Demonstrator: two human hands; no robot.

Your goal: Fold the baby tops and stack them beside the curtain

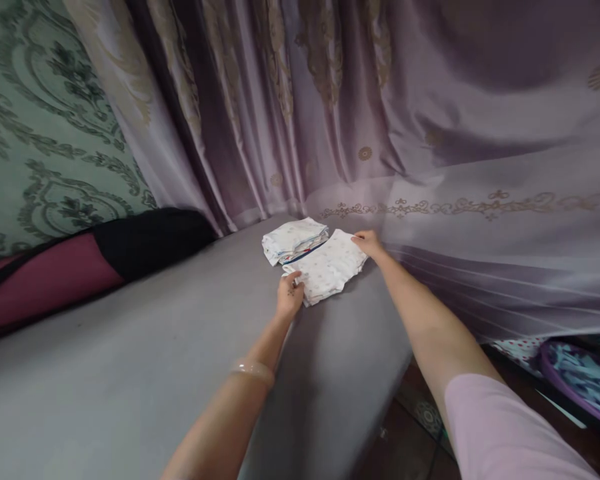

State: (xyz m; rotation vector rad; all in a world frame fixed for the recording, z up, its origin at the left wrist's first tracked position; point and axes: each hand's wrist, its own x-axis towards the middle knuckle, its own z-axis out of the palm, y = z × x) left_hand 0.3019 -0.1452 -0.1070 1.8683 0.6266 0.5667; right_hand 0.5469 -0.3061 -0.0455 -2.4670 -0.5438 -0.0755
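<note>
The white patterned cloth [330,265] lies on the grey bed [155,353], near its far right corner and in front of the curtain. Its pattern consists of small pale marks (too blurred to identify). Several layers show along its near edge.

The left hand [291,293] is positioned at the near left corner of the cloth, thumb and fingers closed on the edge in a pinch. The right hand [369,244] pinches the far right corner between thumb and fingers.

Just beside the cloth, on its far left side, is the folded stack [294,240], white with blue trim and a spot of red. A dark blue edge runs between the two.

A pale bangle [253,371] encircles the left wrist; a pink sleeve [500,427] covers the upper right arm.

Behind the bed hangs the purple curtain [430,133], bearing gold motifs. The black and dark red bag [105,257] lies along the green patterned wall [55,133]. At lower right, a purple-rimmed basket [547,363] holds bluish cloth items, beyond the tiled floor [405,433].
</note>
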